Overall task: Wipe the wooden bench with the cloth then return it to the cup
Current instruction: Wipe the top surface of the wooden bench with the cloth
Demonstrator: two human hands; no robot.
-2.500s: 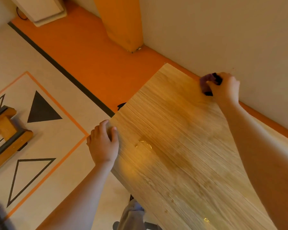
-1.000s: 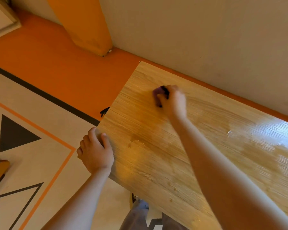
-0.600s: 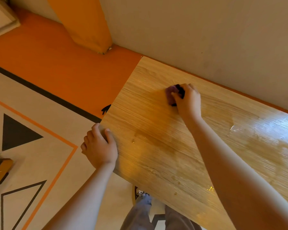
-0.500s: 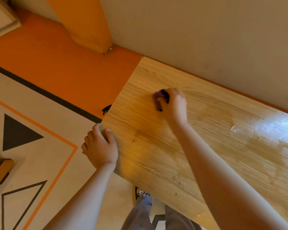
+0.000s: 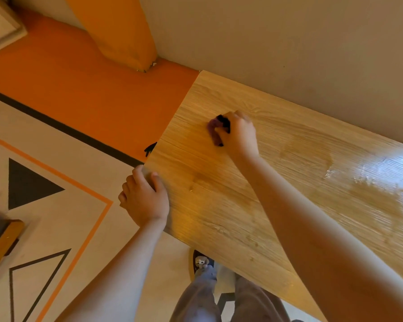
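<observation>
Across the right half of the head view, the wooden bench point(image 5: 289, 182) runs diagonally from upper centre to lower right, with its far long edge against a plain wall point(image 5: 289, 43).

1. Right hand point(image 5: 239, 133): placed on the bench top near its far left end. The fingers are curled around a bunched dark purple and black cloth point(image 5: 215, 131) and press it against the wood.
2. Left hand point(image 5: 144, 201): at the near left corner of the bench. The thumb lies on the top face and the fingers curl over the edge, gripping it.
3. Bench surface: glossy wet patches point(image 5: 377, 201) show at centre right of the frame, well apart from the cloth.
4. Floor markings, left half of the frame: an orange band point(image 5: 79, 89), a black stripe point(image 5: 68, 129), a thin orange line, a solid black triangle point(image 5: 28, 184) and an outlined triangle point(image 5: 33, 282).
5. Upper centre: an orange pillar point(image 5: 119, 31) meets the floor beside the wall.
6. Bottom centre: grey trouser legs point(image 5: 200, 298) and one shoe point(image 5: 200, 261) show below the bench's near edge.
7. Left edge: a blurred wooden frame point(image 5: 0, 240); detail cannot be resolved.
</observation>
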